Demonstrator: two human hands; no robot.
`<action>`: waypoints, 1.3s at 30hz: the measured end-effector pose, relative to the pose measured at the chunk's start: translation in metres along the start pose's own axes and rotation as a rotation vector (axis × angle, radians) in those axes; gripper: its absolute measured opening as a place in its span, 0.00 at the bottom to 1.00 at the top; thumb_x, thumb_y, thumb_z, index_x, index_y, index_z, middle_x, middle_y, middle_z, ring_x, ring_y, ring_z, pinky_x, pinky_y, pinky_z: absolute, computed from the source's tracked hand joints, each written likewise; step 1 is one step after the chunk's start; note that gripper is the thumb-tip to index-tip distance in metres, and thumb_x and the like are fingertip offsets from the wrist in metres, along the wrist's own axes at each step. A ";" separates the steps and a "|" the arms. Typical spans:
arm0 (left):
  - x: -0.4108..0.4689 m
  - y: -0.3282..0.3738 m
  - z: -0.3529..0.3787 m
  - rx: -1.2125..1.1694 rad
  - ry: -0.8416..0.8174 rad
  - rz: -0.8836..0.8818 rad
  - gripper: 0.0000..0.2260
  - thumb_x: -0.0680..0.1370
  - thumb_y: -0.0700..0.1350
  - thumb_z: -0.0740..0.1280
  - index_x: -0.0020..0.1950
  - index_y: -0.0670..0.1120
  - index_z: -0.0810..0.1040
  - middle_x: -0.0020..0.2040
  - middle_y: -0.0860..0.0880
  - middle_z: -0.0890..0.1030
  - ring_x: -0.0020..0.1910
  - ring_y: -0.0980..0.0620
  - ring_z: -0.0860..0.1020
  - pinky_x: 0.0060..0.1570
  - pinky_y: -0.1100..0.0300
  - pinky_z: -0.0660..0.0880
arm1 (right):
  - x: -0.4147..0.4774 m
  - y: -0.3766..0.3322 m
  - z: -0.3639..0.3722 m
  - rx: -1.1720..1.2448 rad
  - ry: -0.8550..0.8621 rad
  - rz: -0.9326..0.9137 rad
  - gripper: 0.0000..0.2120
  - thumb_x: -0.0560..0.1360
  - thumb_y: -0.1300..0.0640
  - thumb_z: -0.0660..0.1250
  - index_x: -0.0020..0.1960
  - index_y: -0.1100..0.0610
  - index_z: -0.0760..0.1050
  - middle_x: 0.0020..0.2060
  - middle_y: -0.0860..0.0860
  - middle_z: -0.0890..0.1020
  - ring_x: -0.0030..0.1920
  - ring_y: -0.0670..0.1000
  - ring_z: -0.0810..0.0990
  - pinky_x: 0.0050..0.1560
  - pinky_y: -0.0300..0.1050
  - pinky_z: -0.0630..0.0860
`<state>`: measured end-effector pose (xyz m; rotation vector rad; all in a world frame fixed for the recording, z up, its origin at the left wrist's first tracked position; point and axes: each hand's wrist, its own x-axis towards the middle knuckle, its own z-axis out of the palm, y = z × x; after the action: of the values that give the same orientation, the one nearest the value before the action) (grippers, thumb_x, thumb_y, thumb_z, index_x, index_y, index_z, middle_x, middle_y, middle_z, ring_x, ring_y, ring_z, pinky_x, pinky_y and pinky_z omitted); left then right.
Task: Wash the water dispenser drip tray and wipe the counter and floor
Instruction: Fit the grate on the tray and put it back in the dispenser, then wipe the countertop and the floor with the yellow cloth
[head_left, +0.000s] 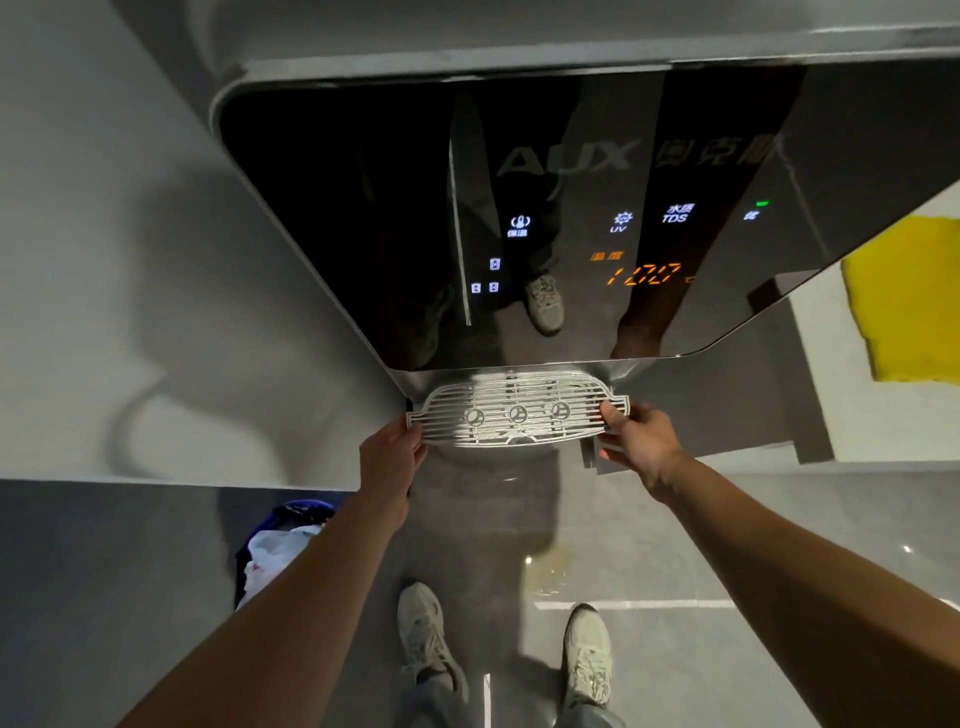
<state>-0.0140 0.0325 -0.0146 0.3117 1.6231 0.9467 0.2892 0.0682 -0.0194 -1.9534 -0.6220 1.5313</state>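
Drip tray (517, 415): slotted metal grille with three round marks, held level at the foot of the water dispenser (519, 208), spanning the gap between both sets of fingers.
Left hand (389, 462): fingers closed on the tray's left end tab, thumb on top, other fingers tucked below and out of sight.
Right hand (636, 441): fingers pinched on the tray's right end, thumb over the rim, fingertips underneath hidden.
Above the fingers: glossy black dispenser front with lit blue icons and orange digits, reflecting legs and a shoe; brand lettering faint and partly cut off at the right.
Right of the right fingers: grey cabinet edge, then a pale counter (831, 374) carrying a yellow cloth (906, 301), cut off by the frame edge.
Left of the left fingers: plain grey wall with soft shadows.
Below the left fingers: blue bin (283, 545) with white plastic bagging, partly hidden behind the left forearm.
Below the fingers: grey tiled floor (675, 545), two pale sneakers (426, 634), a yellowish wet-looking patch (545, 571) near the right shoe.
Hard to make out: tray basin under the grille, whether seated in or clear of its slot.
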 end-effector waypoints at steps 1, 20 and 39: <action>0.003 0.000 0.001 0.008 -0.004 0.009 0.08 0.84 0.41 0.65 0.58 0.43 0.84 0.57 0.41 0.85 0.61 0.46 0.83 0.67 0.51 0.77 | 0.003 0.000 0.000 0.007 0.004 -0.007 0.13 0.83 0.56 0.66 0.64 0.63 0.76 0.60 0.64 0.84 0.53 0.63 0.84 0.55 0.58 0.82; 0.013 0.000 0.007 0.066 0.037 0.044 0.10 0.85 0.39 0.63 0.61 0.39 0.82 0.58 0.40 0.85 0.61 0.45 0.82 0.70 0.46 0.76 | 0.011 0.001 0.002 -0.071 0.012 -0.052 0.10 0.83 0.53 0.66 0.60 0.57 0.78 0.56 0.60 0.86 0.58 0.65 0.84 0.56 0.58 0.84; 0.011 0.028 0.011 0.408 0.060 0.037 0.14 0.84 0.44 0.65 0.66 0.38 0.78 0.61 0.40 0.81 0.59 0.43 0.79 0.68 0.42 0.76 | -0.008 -0.033 -0.003 -0.260 -0.018 0.005 0.13 0.83 0.51 0.66 0.62 0.59 0.77 0.58 0.64 0.83 0.57 0.64 0.84 0.56 0.59 0.84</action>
<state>-0.0147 0.0619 -0.0025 0.5982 1.8679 0.6502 0.2894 0.0860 0.0094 -2.1337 -0.8609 1.5358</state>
